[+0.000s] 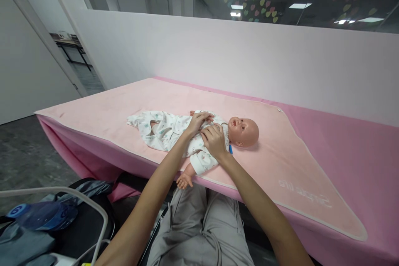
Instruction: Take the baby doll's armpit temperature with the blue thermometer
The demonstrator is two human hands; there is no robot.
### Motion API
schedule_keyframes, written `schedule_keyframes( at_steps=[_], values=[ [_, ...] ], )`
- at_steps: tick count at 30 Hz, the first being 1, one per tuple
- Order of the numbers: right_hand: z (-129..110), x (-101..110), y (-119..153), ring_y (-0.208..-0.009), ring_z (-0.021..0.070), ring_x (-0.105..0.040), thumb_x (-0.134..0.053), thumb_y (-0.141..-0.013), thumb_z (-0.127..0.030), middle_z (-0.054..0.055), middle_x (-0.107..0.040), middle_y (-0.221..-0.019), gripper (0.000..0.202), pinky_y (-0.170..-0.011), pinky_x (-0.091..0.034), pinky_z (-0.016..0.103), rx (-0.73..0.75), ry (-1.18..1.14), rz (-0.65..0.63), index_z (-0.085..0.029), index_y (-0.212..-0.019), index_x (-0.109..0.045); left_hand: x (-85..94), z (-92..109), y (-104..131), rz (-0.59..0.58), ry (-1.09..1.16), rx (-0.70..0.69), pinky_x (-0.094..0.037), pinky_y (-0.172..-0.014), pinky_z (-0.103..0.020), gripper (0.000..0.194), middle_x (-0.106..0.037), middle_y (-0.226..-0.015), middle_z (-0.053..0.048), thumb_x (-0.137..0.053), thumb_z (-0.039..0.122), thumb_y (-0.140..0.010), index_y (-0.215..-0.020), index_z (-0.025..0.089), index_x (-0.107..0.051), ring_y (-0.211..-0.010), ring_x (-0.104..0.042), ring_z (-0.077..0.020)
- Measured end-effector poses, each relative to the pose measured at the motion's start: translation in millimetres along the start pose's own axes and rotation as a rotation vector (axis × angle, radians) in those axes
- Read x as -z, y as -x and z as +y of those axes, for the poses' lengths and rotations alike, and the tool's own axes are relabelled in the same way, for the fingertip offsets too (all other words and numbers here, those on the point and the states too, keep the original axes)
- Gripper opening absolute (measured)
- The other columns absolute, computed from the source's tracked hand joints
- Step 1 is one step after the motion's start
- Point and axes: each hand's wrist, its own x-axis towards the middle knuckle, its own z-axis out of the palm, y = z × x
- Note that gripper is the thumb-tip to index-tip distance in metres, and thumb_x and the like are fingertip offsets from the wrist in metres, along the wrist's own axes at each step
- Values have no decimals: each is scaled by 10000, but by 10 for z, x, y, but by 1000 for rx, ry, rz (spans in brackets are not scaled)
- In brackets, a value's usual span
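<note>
A baby doll (245,132) lies on its back, its head to the right and its legs to the left. It wears a white printed baby outfit (170,126), with a gap in the cloth near the legs. Over the doll's chest, my left hand (201,121) has its fingers bent and closed on the garment's front. Right beside it, my right hand (215,139) is curled at the same spot, fingertips on the cloth. What lies between the fingertips is too small to make out. One doll arm (188,174) hangs over the near table edge.
A pale pink mat (264,170) covers a table with a darker pink cloth (370,153). A white partition with glass stands behind. At lower left, a chair holds a blue-labelled bottle (46,216) and grey cloth, with a white curved tube (90,205) in front.
</note>
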Motion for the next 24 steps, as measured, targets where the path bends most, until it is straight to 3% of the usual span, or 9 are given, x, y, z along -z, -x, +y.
schedule_keyframes(
  at_steps=[7, 9, 13, 18, 24],
  values=[
    [-8, 20, 7, -831, 172, -529, -404, -913, -213, 37, -634, -832, 191, -958, -309, 379, 33, 11, 29, -211, -882, -593, 129, -13, -22, 399, 13, -175, -417, -608, -252, 218, -536, -535, 3, -483, 283, -746, -638, 150, -618, -540, -501, -108],
    [-13, 17, 5, -816, 171, -525, -393, -917, -214, 37, -627, -819, 193, -955, -315, 373, 29, 17, 47, -207, -876, -581, 199, 17, 58, 356, -69, -145, -409, -599, -252, 232, -544, -537, 0, -483, 293, -757, -629, 152, -617, -544, -502, -115],
    [-23, 13, -2, -802, 172, -517, -369, -922, -213, 39, -616, -802, 197, -951, -318, 368, 24, 10, 48, -203, -881, -561, 392, 102, 400, 43, -516, -122, -416, -714, -275, 260, -654, -722, -36, -500, 331, -789, -681, 174, -676, -729, -573, -168],
    [-24, 23, 0, -818, 173, -512, -361, -925, -214, 43, -614, -814, 198, -943, -318, 356, 14, -14, 41, -199, -890, -555, 631, 123, 811, 115, -860, -266, -392, -835, -318, 236, -677, -868, -39, -479, 297, -806, -790, 227, -704, -863, -564, -205],
    [-1, 2, 9, -812, 174, -503, -386, -914, -211, 40, -611, -796, 188, -903, -329, 345, -23, -33, 57, -193, -867, -568, 713, 80, 878, 69, -923, -267, -391, -870, -341, 182, -675, -928, -46, -503, 289, -782, -826, 220, -665, -921, -561, -221]
  ],
)
